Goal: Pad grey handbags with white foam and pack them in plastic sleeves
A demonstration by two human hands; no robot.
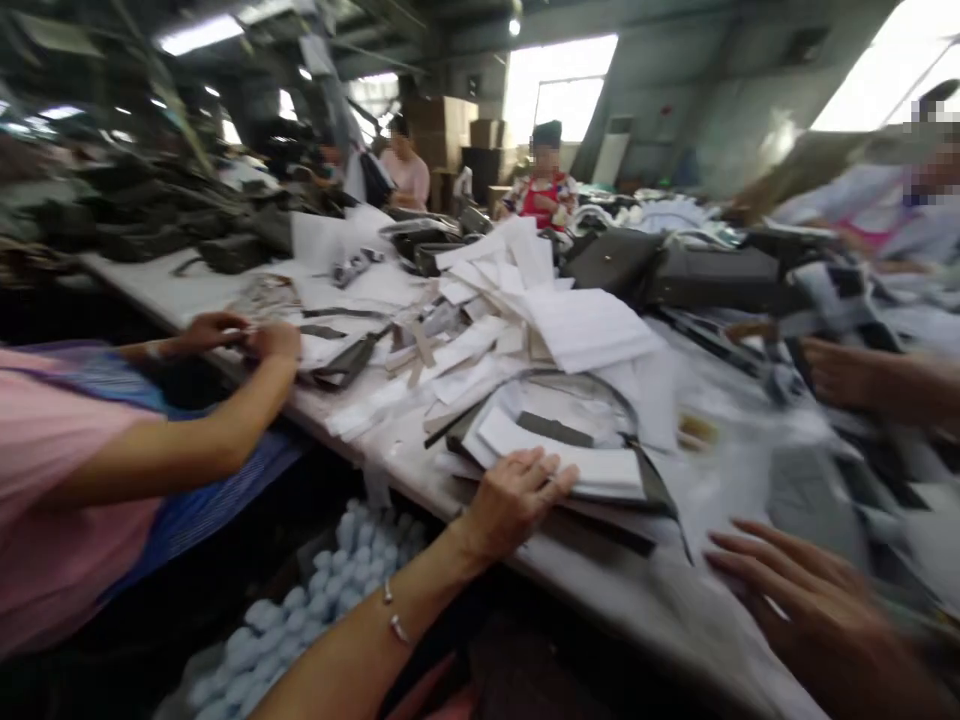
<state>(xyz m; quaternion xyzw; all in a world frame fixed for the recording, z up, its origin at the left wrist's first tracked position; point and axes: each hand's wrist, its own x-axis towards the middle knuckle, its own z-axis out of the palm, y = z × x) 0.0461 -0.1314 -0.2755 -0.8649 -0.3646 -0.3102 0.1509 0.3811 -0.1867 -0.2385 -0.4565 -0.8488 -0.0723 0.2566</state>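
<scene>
My left grip point(511, 505) lays its fingers across a white strip point(604, 472) atop a dark panel point(658, 492) at the near edge of the table point(600, 577); whether it pinches, I cannot tell. My right grip point(802, 585), blurred, spreads its fingers at near right.

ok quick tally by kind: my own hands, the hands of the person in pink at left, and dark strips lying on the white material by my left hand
Your own hands: 2 (left hand, right hand)
Hands of the person in pink: 2
Dark strip on the white material: 1
Total: 5
</scene>
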